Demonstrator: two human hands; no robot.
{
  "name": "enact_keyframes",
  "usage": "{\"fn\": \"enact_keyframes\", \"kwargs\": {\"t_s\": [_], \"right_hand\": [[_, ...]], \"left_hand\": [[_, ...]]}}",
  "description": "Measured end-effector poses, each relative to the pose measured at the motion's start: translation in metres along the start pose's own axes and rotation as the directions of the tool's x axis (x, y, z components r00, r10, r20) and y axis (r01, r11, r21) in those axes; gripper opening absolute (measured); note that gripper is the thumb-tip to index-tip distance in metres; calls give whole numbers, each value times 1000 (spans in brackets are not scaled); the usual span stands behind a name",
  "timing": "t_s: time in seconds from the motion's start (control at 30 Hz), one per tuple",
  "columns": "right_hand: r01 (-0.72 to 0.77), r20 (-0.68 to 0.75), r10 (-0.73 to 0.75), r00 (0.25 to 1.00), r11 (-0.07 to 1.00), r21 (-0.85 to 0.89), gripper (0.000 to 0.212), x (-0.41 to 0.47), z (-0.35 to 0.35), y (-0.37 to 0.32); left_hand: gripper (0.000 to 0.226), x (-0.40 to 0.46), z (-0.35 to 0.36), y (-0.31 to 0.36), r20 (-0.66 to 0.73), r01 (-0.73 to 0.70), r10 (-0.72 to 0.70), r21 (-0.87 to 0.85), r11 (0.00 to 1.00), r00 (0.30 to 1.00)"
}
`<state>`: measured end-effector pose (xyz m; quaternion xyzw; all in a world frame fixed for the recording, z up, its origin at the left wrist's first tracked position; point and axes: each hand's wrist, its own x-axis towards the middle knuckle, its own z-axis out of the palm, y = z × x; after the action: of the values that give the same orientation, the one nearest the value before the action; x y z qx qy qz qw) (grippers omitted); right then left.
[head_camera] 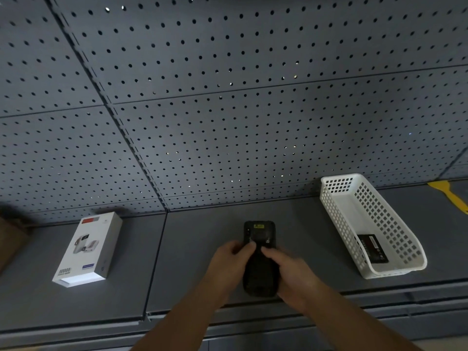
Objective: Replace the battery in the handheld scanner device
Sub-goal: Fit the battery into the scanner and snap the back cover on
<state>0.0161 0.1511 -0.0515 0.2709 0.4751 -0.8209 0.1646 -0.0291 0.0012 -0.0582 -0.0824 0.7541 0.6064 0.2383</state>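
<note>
Low in the frame's centre, left hand (231, 259) and right hand (286, 268) clasp the face-down scanner (258, 252), thumbs pressing its back cover; opening it seems the step in hand, then swapping in the battery (372, 248) from the basket (395, 271) at right.

A dark grey metal pegboard wall (228, 97) carries an even grid of small black holes. The flat metal shelf (192, 249) below is plain grey. A black handheld scanner (258, 234) bears a small yellow label. The white plastic lattice basket (395, 239) — square-holed — holds a black battery (372, 248) with a red-and-white label. A white cardboard box (88, 249) has a red top strip — beside the basket lies a yellow plastic scraper (448, 192).
</note>
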Motion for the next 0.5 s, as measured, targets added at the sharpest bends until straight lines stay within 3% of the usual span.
{"fn": "enact_keyframes", "kwargs": {"t_s": [0.27,0.43,0.5], "right_hand": [[70,-57,-81,995,981,-179,24,6,-5,8],[73,-42,-82,996,980,-186,23,8,-10,6],[62,-29,-68,997,982,-176,22,9,-13,5]], "left_hand": [[25,3,-1,-3,-16,-12,14,125,992,1000],[23,-5,-3,2,88,113,-107,-67,991,990],[26,-7,-5,2,137,117,-106,-71,991,985]]}}
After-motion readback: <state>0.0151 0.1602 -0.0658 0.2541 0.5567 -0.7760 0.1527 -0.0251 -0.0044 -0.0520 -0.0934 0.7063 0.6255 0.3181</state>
